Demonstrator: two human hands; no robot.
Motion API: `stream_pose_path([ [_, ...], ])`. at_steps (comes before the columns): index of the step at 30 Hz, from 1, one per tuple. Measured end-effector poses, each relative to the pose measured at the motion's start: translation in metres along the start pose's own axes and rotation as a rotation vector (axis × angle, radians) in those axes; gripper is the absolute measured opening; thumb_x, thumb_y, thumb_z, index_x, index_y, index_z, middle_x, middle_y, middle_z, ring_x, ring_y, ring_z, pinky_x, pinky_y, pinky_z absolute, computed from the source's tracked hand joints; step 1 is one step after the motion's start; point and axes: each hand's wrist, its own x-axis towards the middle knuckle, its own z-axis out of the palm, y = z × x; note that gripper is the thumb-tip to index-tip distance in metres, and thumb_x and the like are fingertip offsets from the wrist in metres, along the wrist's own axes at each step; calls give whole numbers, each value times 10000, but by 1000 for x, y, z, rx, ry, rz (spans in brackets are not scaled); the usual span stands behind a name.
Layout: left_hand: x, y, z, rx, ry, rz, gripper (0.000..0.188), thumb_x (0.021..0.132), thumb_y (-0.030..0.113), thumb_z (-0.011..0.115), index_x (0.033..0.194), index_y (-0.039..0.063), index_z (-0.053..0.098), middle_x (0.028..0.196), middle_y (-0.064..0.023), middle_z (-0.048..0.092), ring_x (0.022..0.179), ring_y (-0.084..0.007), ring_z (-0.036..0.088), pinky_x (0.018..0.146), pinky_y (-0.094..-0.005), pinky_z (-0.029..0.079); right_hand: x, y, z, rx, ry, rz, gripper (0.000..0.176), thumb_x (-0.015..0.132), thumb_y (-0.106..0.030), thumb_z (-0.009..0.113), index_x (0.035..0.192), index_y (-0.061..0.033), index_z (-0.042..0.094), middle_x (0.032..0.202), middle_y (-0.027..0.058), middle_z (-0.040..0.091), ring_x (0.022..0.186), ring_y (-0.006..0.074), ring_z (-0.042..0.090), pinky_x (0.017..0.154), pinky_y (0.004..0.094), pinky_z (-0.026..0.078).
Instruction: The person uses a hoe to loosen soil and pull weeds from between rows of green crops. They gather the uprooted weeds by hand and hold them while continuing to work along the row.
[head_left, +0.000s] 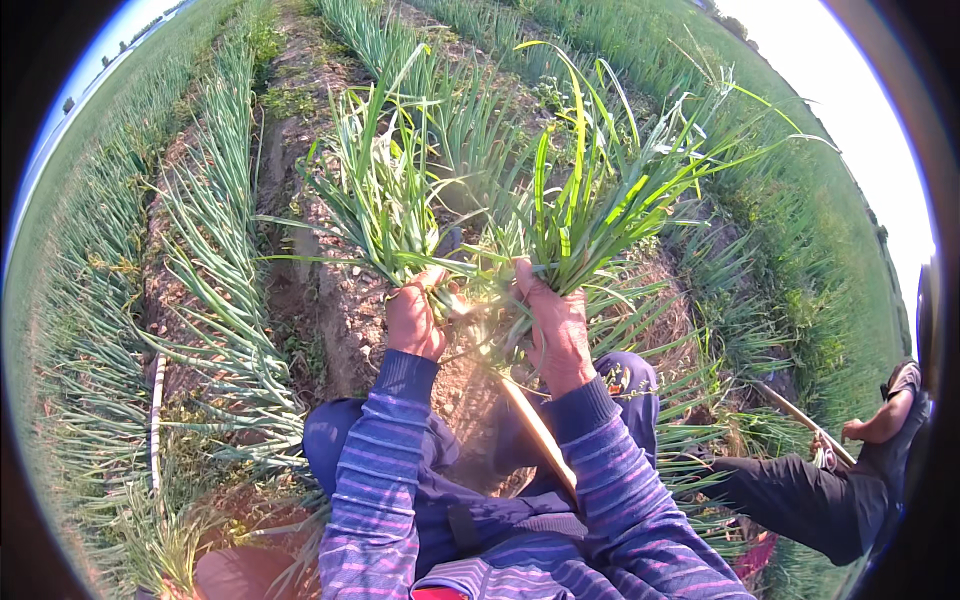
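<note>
My left hand (416, 315) is closed around a bunch of long green grassy leaves (382, 195), stems downward, their tips fanning up and away from me. In my right hand (556, 326) is a second bunch of grassy leaves (592, 202), broader and brighter green, spreading up and to the right. The two bunches are held side by side, with some loose blades between them. A wooden handle (536, 431) slants between my knees, below my right hand; its far end is hidden by the plants. Striped sleeves cover both forearms.
Rows of onion-like plants (232, 300) run along both sides, with bare soil (337, 300) between them. A pale stick (157, 420) lies at the left. At the right another person (810, 495) sits close by, a hand near a wooden handle (795, 412). A pinkish rounded thing (244, 574) is at lower left.
</note>
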Motion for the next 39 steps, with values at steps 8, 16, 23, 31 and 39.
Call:
stream_pose_path([
  [8,20,11,-12,42,205,189,95,856,80,495,868,30,575,658,-74,545,524,-194,529,510,-321,463,-32,-1,-13,24,22,-61,180,924,-204,640,853,-40,621,596,3,528,558,113,511,626,318,503],
  [16,11,17,-19,-89,52,67,145,852,45,493,971,19,571,799,-129,607,665,-263,622,602,-418,540,-14,-18,-43,-67,29,10,164,929,-167,600,1028,-37,595,613,27,556,617,169,616,606,344,556],
  [23,-3,5,-3,64,-73,-94,169,924,106,471,990,-17,567,820,-137,632,718,-277,644,680,-425,558,-1,0,-21,26,-53,52,267,923,-182,626,1103,9,578,999,132,659,823,166,630,689,300,533],
  [31,-7,-15,2,96,-77,-119,197,897,121,511,1018,2,612,816,-111,652,689,-223,654,600,-343,568,4,-1,6,-140,-42,-46,166,938,-192,602,998,-37,612,743,13,585,680,131,567,654,298,480],
  [39,12,52,-9,-276,53,153,133,871,142,530,863,12,558,746,-91,556,651,-207,541,576,-343,457,-17,-18,-34,232,67,21,233,915,-226,654,801,-46,561,559,7,459,452,135,488,425,292,430],
])
